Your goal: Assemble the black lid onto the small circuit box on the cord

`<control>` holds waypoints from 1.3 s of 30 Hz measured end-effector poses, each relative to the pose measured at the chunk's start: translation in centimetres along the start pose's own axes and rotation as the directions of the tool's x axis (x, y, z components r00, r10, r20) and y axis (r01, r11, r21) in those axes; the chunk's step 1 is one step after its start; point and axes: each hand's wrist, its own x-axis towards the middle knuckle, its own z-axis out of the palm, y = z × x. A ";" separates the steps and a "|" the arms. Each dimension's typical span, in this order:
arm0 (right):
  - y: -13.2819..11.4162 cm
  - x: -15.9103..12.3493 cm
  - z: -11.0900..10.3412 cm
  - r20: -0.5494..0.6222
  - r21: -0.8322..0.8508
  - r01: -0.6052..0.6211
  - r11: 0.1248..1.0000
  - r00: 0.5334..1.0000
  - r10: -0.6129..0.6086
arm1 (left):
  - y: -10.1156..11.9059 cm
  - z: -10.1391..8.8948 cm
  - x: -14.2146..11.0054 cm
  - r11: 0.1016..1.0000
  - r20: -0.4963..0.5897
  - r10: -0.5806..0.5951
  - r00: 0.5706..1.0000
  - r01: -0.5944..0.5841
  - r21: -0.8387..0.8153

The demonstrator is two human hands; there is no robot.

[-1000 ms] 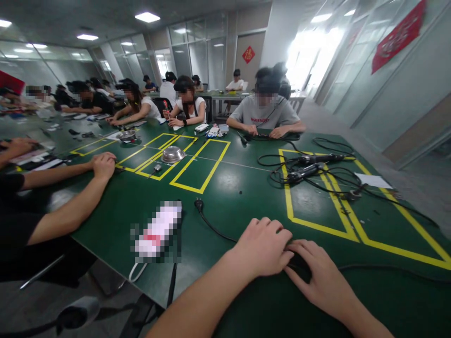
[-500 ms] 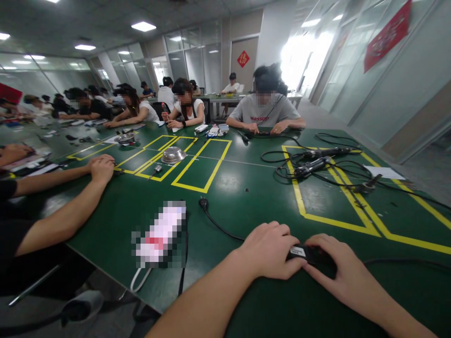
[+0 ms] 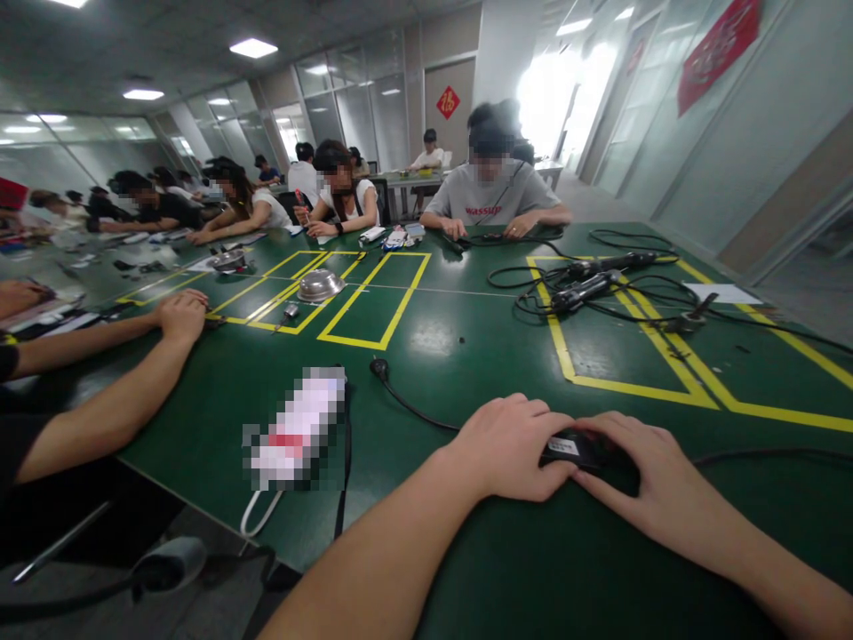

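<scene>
A black power adapter (image 3: 589, 450) with a white label lies on the green table in front of me. My left hand (image 3: 516, 444) wraps over its left end, thumb in front and fingers behind. At the other end my right hand (image 3: 643, 467) grips it between thumb and fingers, and both thumb tips nearly meet at the near side. From the left end a black cord runs out to a plug (image 3: 379, 367) lying on the table. Another black cable (image 3: 766, 453) leads off to the right. Much of the adapter is hidden under my hands.
Left of the plug lies a blurred pink-white phone-like item (image 3: 299, 427) with a white loop. Yellow tape marks the table (image 3: 426, 498). A metal bowl (image 3: 321, 285) and black cabled tools (image 3: 586, 289) lie farther back. A co-worker's hands (image 3: 181, 316) rest at left; others sit across.
The whole scene sits slightly higher and farther left in view, as my head has tilted. Both hands keep their hold on the adapter with no clear movement.
</scene>
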 end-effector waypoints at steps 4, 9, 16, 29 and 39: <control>0.7 -0.2 0.6 -0.030 0.019 0.021 1.000 0.999 -0.021 | 0.1 -0.1 0.0 1.000 -0.003 -0.001 1.000 0.001 -0.006; 0.7 -0.4 0.7 -0.039 -0.011 0.017 1.000 0.999 -0.017 | 0.1 -0.1 0.0 1.000 0.005 -0.012 1.000 0.013 -0.020; -0.5 0.0 -0.2 -0.002 -0.018 -0.012 1.000 1.000 0.012 | 0.4 -0.2 0.0 1.000 -0.004 -0.010 1.000 0.010 0.005; -1.9 0.3 -0.8 0.012 0.001 -0.009 1.000 1.000 0.009 | 0.2 -0.6 -0.3 0.994 -0.042 -0.032 0.999 0.027 -0.104; -1.6 0.2 -0.6 0.021 0.002 -0.006 1.000 1.000 0.006 | -0.4 -0.5 -0.2 0.987 0.017 -0.035 0.999 0.037 -0.156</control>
